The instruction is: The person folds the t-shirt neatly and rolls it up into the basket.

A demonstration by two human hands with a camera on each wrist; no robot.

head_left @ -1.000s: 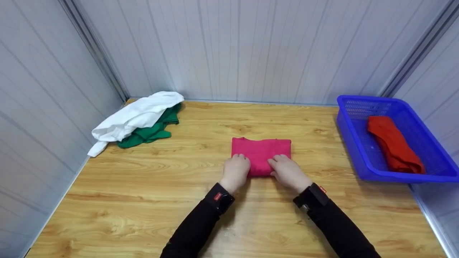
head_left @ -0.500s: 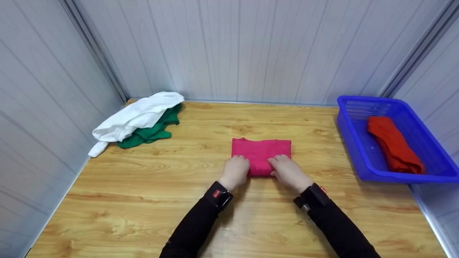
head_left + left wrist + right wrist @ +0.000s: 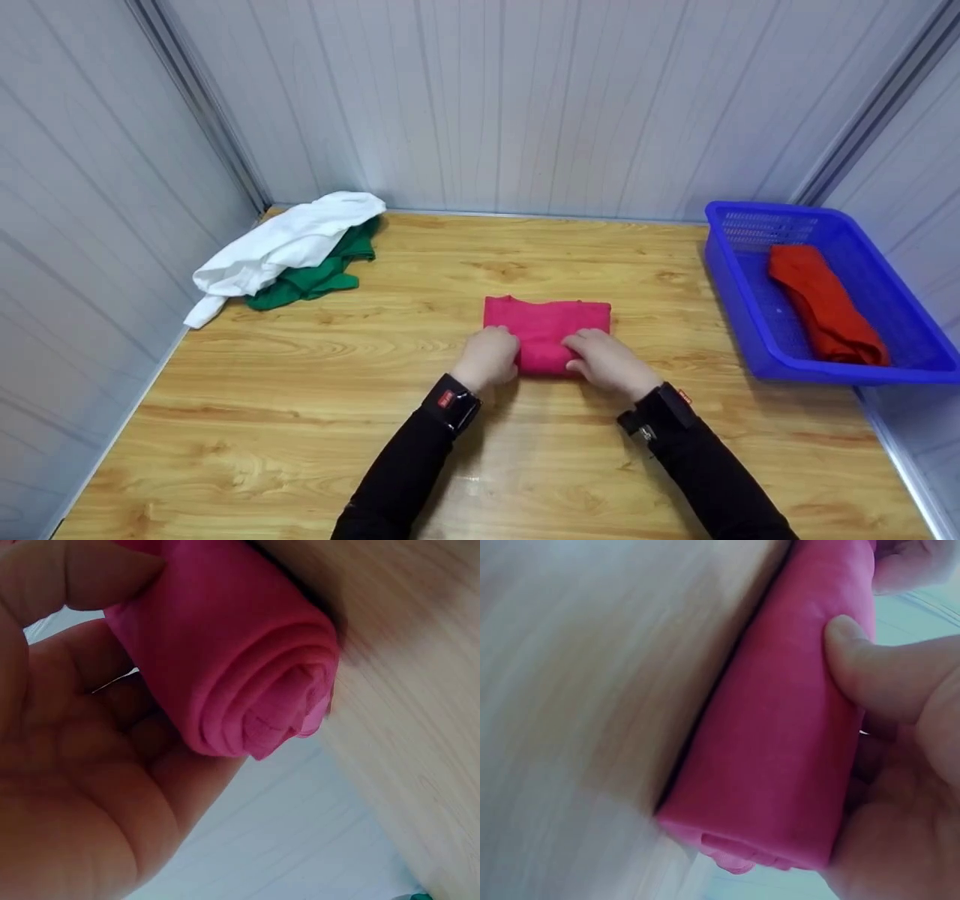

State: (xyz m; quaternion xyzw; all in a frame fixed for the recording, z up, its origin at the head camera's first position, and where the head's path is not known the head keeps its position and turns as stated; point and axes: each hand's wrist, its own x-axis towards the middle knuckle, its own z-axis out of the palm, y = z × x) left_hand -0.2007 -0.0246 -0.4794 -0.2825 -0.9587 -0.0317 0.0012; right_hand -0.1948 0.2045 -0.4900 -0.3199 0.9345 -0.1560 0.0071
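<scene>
A pink cloth [image 3: 544, 319] lies on the wooden table, its near side rolled into a thick layered bundle. My left hand [image 3: 487, 358] grips the roll's left end, thumb on the near face and fingers curled over the top. In the left wrist view, that end of the pink cloth [image 3: 225, 667] shows several spiral layers. My right hand [image 3: 607, 363] holds the right part the same way. Its thumb presses the smooth side of the pink cloth [image 3: 772, 727] in the right wrist view, with the other fingers partly hidden behind the roll.
At the back left, a crumpled white cloth [image 3: 300, 236] lies over a green cloth [image 3: 307, 283]. A blue plastic basket [image 3: 757, 315] stands at the right wall, with a folded orange-red cloth [image 3: 821, 304] inside. Pale panel walls [image 3: 480, 112] enclose the table [image 3: 300, 435] on three sides.
The pink cloth has slid slightly toward me, its far edge now nearer. Both hands have shifted a little nearer with it and keep their grip. The other cloths and basket stay put.
</scene>
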